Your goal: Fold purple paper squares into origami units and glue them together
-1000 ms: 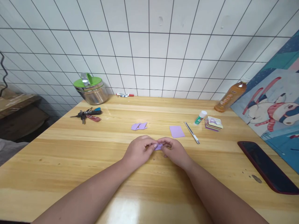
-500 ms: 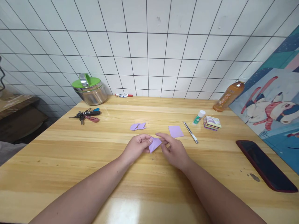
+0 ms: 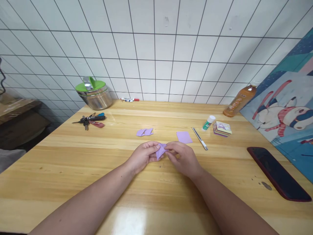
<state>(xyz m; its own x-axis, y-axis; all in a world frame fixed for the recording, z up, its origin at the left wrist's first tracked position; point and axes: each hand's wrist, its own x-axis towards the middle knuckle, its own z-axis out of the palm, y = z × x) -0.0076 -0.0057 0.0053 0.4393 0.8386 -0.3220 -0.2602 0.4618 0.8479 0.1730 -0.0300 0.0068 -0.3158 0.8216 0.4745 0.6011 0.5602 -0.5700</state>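
Note:
A small folded piece of purple paper (image 3: 160, 151) is held over the middle of the table, one point of it downward. My left hand (image 3: 145, 154) pinches its left side, thumb on top and fingers beneath. At its right corner, my right hand (image 3: 182, 157) grips the paper between thumb and forefinger. Beyond my left hand lie folded purple paper pieces (image 3: 144, 132), side by side. A flat purple paper square (image 3: 184, 137) rests past my right hand, with a utility knife (image 3: 200, 139) beside it.
A glue stick (image 3: 208, 123) stands near a stack of coloured paper (image 3: 222, 128). A phone (image 3: 278, 173) lies at right, a drink bottle (image 3: 241, 100) behind it. Far left are a steel pot with green lid (image 3: 94, 94) and keys (image 3: 90, 120). A marker (image 3: 129, 100) lies by the wall.
My right hand has moved left and closed on the right corner of the folded paper. My left hand keeps its hold, and the paper has turned slightly.

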